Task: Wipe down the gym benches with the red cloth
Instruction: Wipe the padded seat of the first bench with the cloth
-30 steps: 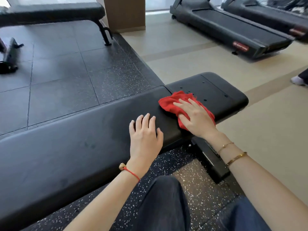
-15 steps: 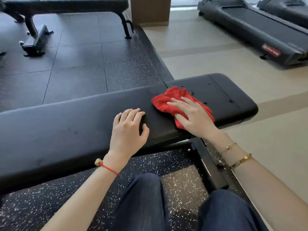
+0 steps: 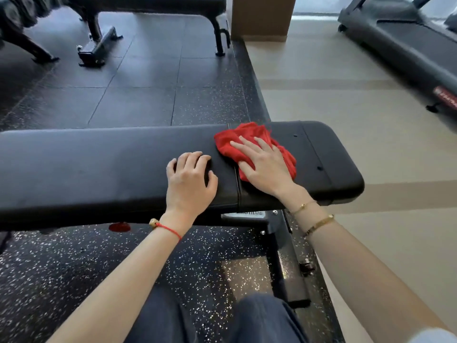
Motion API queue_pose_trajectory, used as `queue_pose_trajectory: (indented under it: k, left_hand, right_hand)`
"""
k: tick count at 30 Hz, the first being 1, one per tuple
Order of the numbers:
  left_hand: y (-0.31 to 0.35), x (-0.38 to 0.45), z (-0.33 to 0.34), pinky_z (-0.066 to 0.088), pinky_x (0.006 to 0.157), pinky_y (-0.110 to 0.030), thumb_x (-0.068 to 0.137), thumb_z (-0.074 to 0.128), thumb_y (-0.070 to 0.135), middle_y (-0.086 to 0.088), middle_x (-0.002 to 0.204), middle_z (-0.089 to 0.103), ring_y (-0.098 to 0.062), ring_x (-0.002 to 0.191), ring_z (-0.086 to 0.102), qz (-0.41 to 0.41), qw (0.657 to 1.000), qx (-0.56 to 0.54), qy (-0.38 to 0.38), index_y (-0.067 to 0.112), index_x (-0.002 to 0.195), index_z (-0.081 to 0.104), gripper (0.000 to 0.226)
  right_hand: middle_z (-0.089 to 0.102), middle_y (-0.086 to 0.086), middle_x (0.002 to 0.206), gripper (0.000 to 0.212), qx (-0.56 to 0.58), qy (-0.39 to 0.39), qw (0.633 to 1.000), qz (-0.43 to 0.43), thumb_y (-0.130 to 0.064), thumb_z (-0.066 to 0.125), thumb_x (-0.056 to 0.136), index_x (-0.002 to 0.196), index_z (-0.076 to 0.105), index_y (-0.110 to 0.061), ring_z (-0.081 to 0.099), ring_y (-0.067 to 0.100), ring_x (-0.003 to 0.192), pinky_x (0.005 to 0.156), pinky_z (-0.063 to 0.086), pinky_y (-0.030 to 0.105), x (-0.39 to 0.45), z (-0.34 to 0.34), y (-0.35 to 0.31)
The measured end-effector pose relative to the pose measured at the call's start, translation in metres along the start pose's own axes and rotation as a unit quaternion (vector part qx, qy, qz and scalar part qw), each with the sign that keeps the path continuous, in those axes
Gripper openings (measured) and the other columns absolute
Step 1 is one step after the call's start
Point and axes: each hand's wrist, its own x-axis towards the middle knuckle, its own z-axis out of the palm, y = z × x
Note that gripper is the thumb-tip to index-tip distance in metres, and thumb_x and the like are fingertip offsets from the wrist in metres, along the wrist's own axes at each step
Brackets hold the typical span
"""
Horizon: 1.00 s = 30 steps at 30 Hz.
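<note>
Step in hand: wiping the near bench, a black padded worktop lying across the view; by my reading the work sits at its right end, around the seam between the long pad and the short end pad.
Right hand: flat on the red cloth, fingers spread and straight, pressing it down on the pad rather than gripping it.
Left hand: resting on the long pad just left of the seam, fingers loosely curled, holding nothing; it looks to be bracing.
Where the cloth is: on top of the bench, just right of the seam, partly under the right hand.
How the cloth looks: bright red, bunched and creased, not folded flat; soft fabric, its edges spilling out past the fingers on the far and right sides.
Next move calls for: even downward pressure and a sweep along the pad, probably over the end section with its small holes; the left hand must clear the way if the sweep goes left.
Left to do: a second bench stands farther back on the dark rubber floor, away from both hands.
</note>
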Motion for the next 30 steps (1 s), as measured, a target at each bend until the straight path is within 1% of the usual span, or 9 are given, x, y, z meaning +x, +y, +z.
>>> queue_pose_trajectory:
  k: [2, 4, 8, 12, 17, 21, 24, 26, 30]
  left_hand:
    - [-0.001, 0.0, 0.002, 0.036, 0.108, -0.046, 0.087, 0.05, 0.029, 0.0, 0.127, 0.064, -0.023, 0.121, 0.055, 0.001, 1.0, -0.006, 0.014, 0.018, 0.117, 0.066, 0.035]
    - [-0.002, -0.001, 0.001, 0.035, 0.109, -0.045, 0.087, 0.052, 0.027, 0.001, 0.127, 0.064, -0.022, 0.122, 0.054, 0.004, 1.0, -0.01, 0.017, 0.019, 0.118, 0.066, 0.034]
    - [-0.001, 0.0, -0.002, 0.032, 0.11, -0.043, 0.089, 0.055, 0.024, 0.002, 0.128, 0.063, -0.02, 0.124, 0.053, 0.0, 1.0, -0.01, 0.002, 0.02, 0.12, 0.064, 0.033]
    - [-0.001, -0.001, -0.002, 0.036, 0.108, -0.044, 0.087, 0.052, 0.026, 0.002, 0.124, 0.065, -0.021, 0.121, 0.055, 0.007, 1.0, -0.024, 0.013, 0.02, 0.118, 0.066, 0.035]
    - [-0.002, 0.0, 0.0, 0.038, 0.107, -0.045, 0.087, 0.052, 0.027, 0.002, 0.126, 0.066, -0.022, 0.122, 0.056, 0.0, 0.999, -0.024, 0.023, 0.02, 0.118, 0.069, 0.036]
    - [0.002, 0.0, 0.001, 0.037, 0.108, -0.045, 0.088, 0.051, 0.027, -0.001, 0.128, 0.066, -0.023, 0.124, 0.056, 0.003, 1.0, -0.008, 0.021, 0.019, 0.12, 0.069, 0.037]
    - [0.003, -0.004, 0.002, 0.039, 0.109, -0.047, 0.091, 0.052, 0.023, -0.005, 0.131, 0.066, -0.026, 0.126, 0.057, -0.003, 1.0, 0.002, 0.028, 0.016, 0.122, 0.07, 0.036]
    - [0.002, -0.007, 0.002, 0.041, 0.107, -0.046, 0.091, 0.053, 0.022, -0.007, 0.129, 0.067, -0.027, 0.125, 0.059, 0.001, 0.999, 0.012, 0.038, 0.014, 0.121, 0.07, 0.036]
    - [0.0, -0.007, 0.002, 0.043, 0.105, -0.043, 0.09, 0.053, 0.023, -0.006, 0.125, 0.069, -0.025, 0.122, 0.06, 0.0, 0.999, 0.008, 0.044, 0.013, 0.118, 0.072, 0.034]
  right_hand:
    - [0.031, -0.017, 0.156, 0.051, 0.008, -0.005, 0.999, -0.044, -0.04, 0.044, 0.094, 0.144, 0.035, -0.047, 0.022, 0.018, 0.146, 0.116, 0.019, 0.045, -0.018, -0.003, 0.012]
    - [0.033, -0.016, 0.154, 0.05, 0.018, -0.001, 0.998, -0.058, -0.039, 0.046, 0.094, 0.143, 0.038, -0.046, 0.024, 0.017, 0.146, 0.117, 0.021, 0.044, -0.026, -0.008, 0.027]
    - [0.035, -0.012, 0.155, 0.049, 0.011, 0.016, 1.0, -0.009, -0.036, 0.046, 0.095, 0.143, 0.04, -0.041, 0.025, 0.019, 0.145, 0.118, 0.019, 0.042, -0.006, -0.015, 0.054]
    - [0.026, -0.011, 0.159, 0.052, -0.005, -0.013, 0.999, 0.036, -0.038, 0.039, 0.096, 0.147, 0.031, -0.042, 0.021, 0.023, 0.145, 0.118, 0.016, 0.046, 0.03, -0.011, 0.042]
    - [0.027, -0.013, 0.158, 0.051, 0.001, -0.021, 1.0, -0.023, -0.038, 0.041, 0.096, 0.145, 0.033, -0.045, 0.021, 0.024, 0.146, 0.116, 0.015, 0.045, 0.023, -0.003, 0.015]
    - [0.032, -0.017, 0.155, 0.05, 0.015, -0.004, 0.998, -0.064, -0.038, 0.044, 0.094, 0.143, 0.037, -0.047, 0.023, 0.018, 0.146, 0.116, 0.017, 0.042, -0.019, -0.008, 0.032]
    - [0.036, -0.014, 0.154, 0.05, 0.015, 0.022, 0.999, -0.032, -0.035, 0.047, 0.093, 0.142, 0.04, -0.043, 0.026, 0.018, 0.145, 0.116, 0.02, 0.041, -0.023, -0.014, 0.054]
    - [0.035, -0.011, 0.154, 0.051, 0.0, 0.029, 0.999, 0.022, -0.034, 0.047, 0.093, 0.144, 0.04, -0.04, 0.027, 0.021, 0.144, 0.117, 0.02, 0.042, -0.006, -0.017, 0.066]
    - [0.027, -0.01, 0.158, 0.052, -0.007, 0.005, 0.994, 0.112, -0.037, 0.04, 0.095, 0.146, 0.034, -0.041, 0.022, 0.025, 0.145, 0.118, 0.016, 0.046, 0.037, -0.02, 0.066]
